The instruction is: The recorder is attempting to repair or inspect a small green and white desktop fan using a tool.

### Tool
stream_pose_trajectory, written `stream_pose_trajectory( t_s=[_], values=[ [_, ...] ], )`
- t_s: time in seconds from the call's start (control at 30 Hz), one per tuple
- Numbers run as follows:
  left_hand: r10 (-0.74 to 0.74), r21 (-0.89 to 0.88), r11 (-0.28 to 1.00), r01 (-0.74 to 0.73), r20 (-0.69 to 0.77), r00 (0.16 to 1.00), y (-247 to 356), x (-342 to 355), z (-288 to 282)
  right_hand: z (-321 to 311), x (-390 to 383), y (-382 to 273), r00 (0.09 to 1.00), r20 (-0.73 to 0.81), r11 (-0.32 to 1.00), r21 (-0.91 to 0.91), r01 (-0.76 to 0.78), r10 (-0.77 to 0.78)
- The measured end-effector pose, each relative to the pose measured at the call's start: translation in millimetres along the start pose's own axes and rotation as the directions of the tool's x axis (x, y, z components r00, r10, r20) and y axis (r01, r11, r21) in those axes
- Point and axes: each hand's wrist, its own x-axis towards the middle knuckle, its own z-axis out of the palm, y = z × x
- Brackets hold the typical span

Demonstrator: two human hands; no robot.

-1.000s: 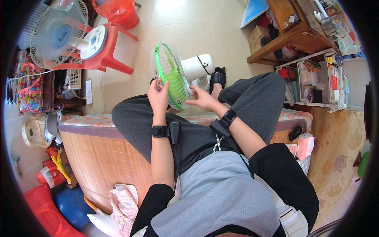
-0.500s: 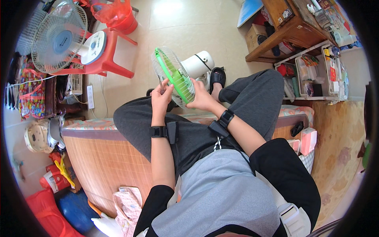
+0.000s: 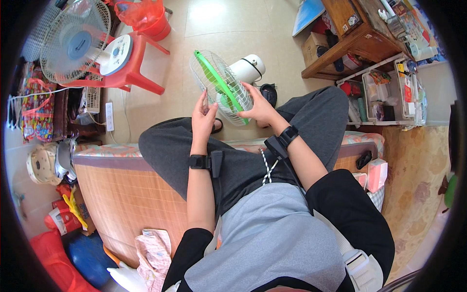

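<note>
A fan head with a wire guard, a bright green ring (image 3: 219, 82) and green blades (image 3: 212, 74) is tilted between my hands, above the floor in front of my knees. Its white motor housing (image 3: 248, 68) with a dark cord around it faces away to the right. My right hand (image 3: 262, 108) grips the right, near edge of the wire guard (image 3: 232, 74), fingers spread over the wires. At the guard's near left side, my left hand (image 3: 203, 117) is closed with thumb and fingers around a small, thin greyish thing; its kind is unclear.
On the left, a second fan (image 3: 80, 45) rests on a red plastic stool (image 3: 141, 65) beside a red bucket (image 3: 154, 27). A power strip (image 3: 109, 117) lies near it. At right stand a wooden cabinet (image 3: 355, 41) and a white rack (image 3: 374, 92). The mat-covered bed (image 3: 126, 190) is beneath me.
The fan head has shifted slightly right and turned a little. Both hands have moved with it; my right hand's fingers now spread more across the guard.
</note>
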Motion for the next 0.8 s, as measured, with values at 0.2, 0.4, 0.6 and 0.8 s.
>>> stream_pose_trajectory(
  t_s=[0.2, 0.4, 0.6, 0.8],
  values=[
    [0.046, 0.054, 0.998, -0.042, -0.082, 0.996, -8, 0, -2, -2, -3, 24, 0.97, 0.182, 0.956, 0.215, -0.198, 0.16],
    [0.092, 0.291, 0.956, -0.031, -0.198, 0.976, -10, 6, -17, -21, 0, 63, 0.904, -0.163, 0.883, 0.34, -0.324, 0.394],
    [0.275, 0.579, 0.809, -0.102, -0.22, 0.936, -11, 6, -6, -22, 7, 78, 0.851, -0.306, 0.896, 0.273, -0.35, 0.426],
    [0.231, 0.548, 0.835, -0.048, -0.271, 0.935, -11, 7, -10, -14, 10, 82, 0.842, -0.215, 0.865, 0.211, -0.455, 0.495]
  ],
)
